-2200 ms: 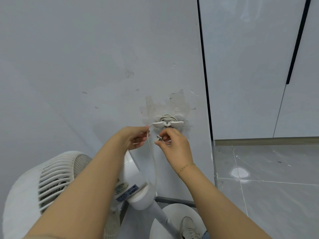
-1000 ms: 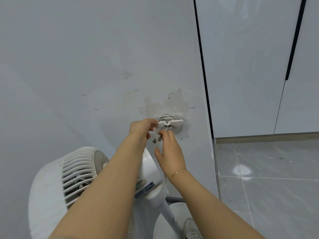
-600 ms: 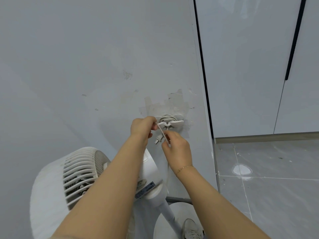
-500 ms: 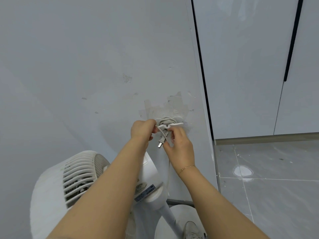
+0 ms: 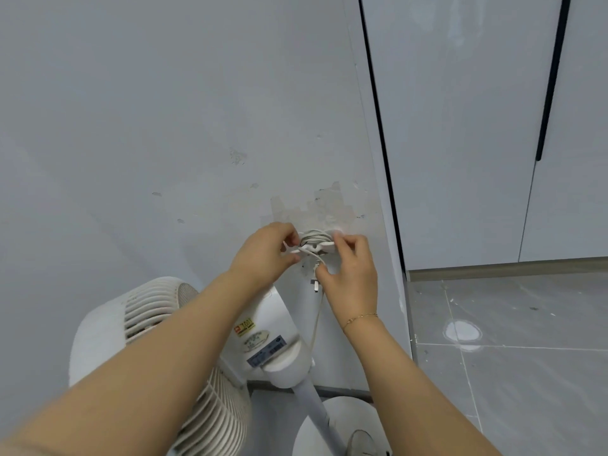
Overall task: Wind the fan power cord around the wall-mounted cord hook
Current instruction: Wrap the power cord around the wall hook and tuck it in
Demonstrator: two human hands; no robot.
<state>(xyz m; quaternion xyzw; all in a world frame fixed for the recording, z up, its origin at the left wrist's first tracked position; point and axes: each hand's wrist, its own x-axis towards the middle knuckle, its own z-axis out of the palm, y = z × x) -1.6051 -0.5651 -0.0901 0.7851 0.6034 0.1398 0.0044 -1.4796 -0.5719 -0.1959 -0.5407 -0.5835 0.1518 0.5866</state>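
Cord [image 5: 315, 237] is mostly coiled on the hook [image 5: 312, 249], centre frame. Left hand [image 5: 267, 250] pinches the hook's wing, right hand [image 5: 351, 270] pinches the plug end. I'd keep tension and tuck the tail snugly.

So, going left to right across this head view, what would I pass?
Fan → left hand → cord hook → right hand → dark gap → white spot on the floor → black handle.

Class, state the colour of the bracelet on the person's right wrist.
Gold: a thin chain bracelet, seen in the head view.
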